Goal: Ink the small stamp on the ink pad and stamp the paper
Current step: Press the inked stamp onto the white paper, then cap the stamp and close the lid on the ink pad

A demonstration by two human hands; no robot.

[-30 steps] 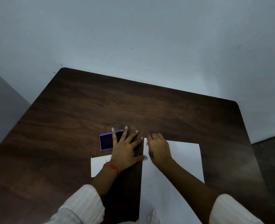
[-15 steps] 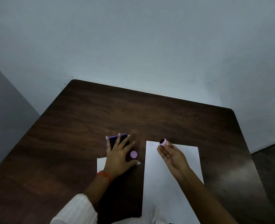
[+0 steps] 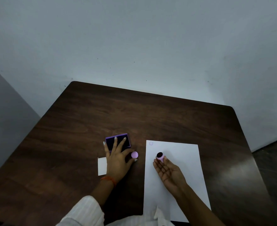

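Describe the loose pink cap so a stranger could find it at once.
On the dark wooden table, look between the purple ink pad and the big white paper. The pink cap lies beside the left hand's thumb, a flat round disc, unlike the held stamp.

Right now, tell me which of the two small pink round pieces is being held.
The stamp with the dark face, in the right hand over the paper. The cap lies on the table.

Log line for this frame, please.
right hand: holds small stamp, inked face up, over paper | left hand: flat on ink pad | faint mark at paper's far-left corner
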